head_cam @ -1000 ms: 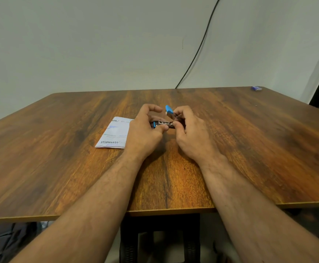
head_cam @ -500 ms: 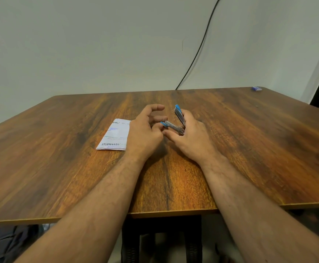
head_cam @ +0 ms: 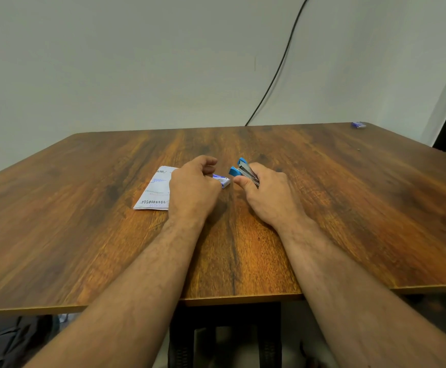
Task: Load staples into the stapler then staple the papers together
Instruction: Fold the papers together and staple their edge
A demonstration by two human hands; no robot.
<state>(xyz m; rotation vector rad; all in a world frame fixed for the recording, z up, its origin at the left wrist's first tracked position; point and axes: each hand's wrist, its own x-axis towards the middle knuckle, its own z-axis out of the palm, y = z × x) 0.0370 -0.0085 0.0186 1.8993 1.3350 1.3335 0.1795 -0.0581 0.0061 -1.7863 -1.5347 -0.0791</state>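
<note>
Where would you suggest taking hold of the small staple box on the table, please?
Pinch the staple box across its long side faces, coming from above at its right end. It lies flat, its left part sits under the left hand, and the right end is exposed beside the stapler.

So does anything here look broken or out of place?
Nothing looks broken. The stapler in the right hand gapes open, as it would for loading. The only stray thing is a small blue item at the table's far right corner.
</note>
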